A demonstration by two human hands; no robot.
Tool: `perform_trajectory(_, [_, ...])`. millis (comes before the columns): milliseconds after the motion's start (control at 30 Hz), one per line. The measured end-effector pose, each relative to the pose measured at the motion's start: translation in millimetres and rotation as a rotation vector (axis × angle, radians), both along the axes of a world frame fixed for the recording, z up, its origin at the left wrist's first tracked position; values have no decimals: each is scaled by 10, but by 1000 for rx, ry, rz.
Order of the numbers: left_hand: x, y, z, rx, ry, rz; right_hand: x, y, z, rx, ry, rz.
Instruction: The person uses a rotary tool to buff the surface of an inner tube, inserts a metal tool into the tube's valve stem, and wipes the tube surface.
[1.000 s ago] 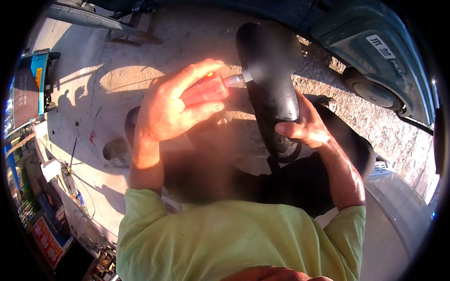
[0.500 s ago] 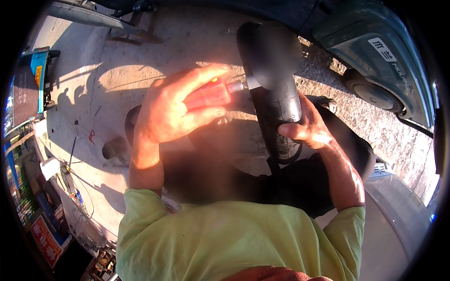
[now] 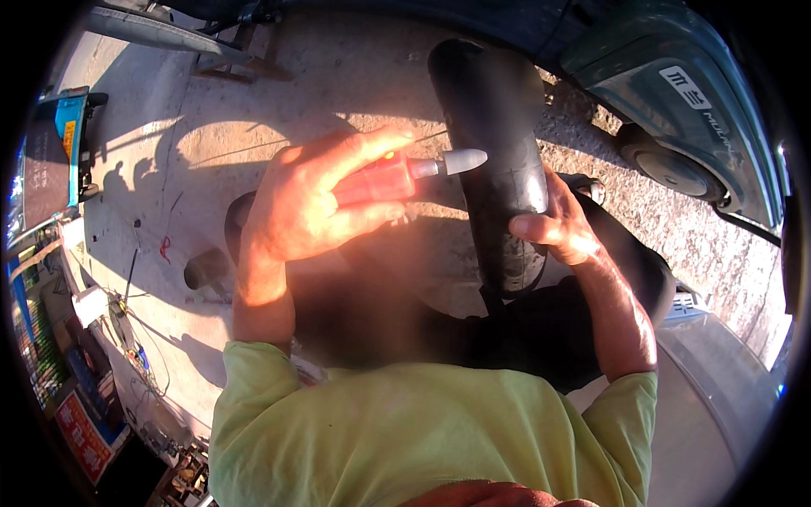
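Note:
My left hand (image 3: 308, 190) is wrapped round a red handheld rotary grinder (image 3: 376, 179), held level with its nose to the right. A pale grey, bullet-shaped grinding bit (image 3: 465, 161) sticks out of the nose, and its tip overlaps the left part of a black rubber inner tube (image 3: 498, 144). I cannot tell whether the tip touches the rubber. The tube stands lengthwise over my lap, plump and rounded. My right hand (image 3: 562, 226) grips its near right side, thumb on top, the other fingers mostly hidden beyond it.
A dark green vehicle (image 3: 676, 101) with a wheel (image 3: 672, 169) stands at the far right. A grey cylinder (image 3: 205, 269) lies on the concrete floor (image 3: 228, 139) to the left. Cables and tools (image 3: 135, 351) are scattered at left. A grey box-like surface (image 3: 701, 363) is at my right.
The grinding bit, partly hidden at the tube's left edge before, now shows whole in front of it. My right hand and the tube's near part have shifted slightly right.

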State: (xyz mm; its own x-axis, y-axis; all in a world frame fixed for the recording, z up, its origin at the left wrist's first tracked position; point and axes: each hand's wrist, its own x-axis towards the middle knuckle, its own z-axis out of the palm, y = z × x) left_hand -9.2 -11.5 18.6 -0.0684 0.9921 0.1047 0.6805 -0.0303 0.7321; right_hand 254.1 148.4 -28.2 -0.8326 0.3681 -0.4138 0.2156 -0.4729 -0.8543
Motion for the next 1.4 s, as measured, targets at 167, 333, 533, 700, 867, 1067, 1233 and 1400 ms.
perform_trajectory(167, [16,8,-2,7,0,-11,-2,-1,-7,18,-5,4])
perform_trajectory(333, [33,2,-27,3,-60,-21,-3,-9,1,19,-16,9])
perform_trajectory(533, [68,6,-26,2,-81,-23,-30,-16,-3,26,-28,10])
perform_trajectory(700, [65,24,-28,-7,-74,-17,-60,-49,-2,39,-55,-1])
perform_trajectory(867, [91,25,-16,4,-71,-22,-32,-32,26,8,-8,27])
perform_trajectory(1067, [115,51,-30,1,-43,-38,0,-37,-63,-14,31,37])
perform_trajectory(1233, [140,46,-35,-23,-41,-32,-39,-64,-53,-29,43,57])
perform_trajectory(1400, [182,75,-53,-27,-15,-48,-20,-137,-230,120,22,48])
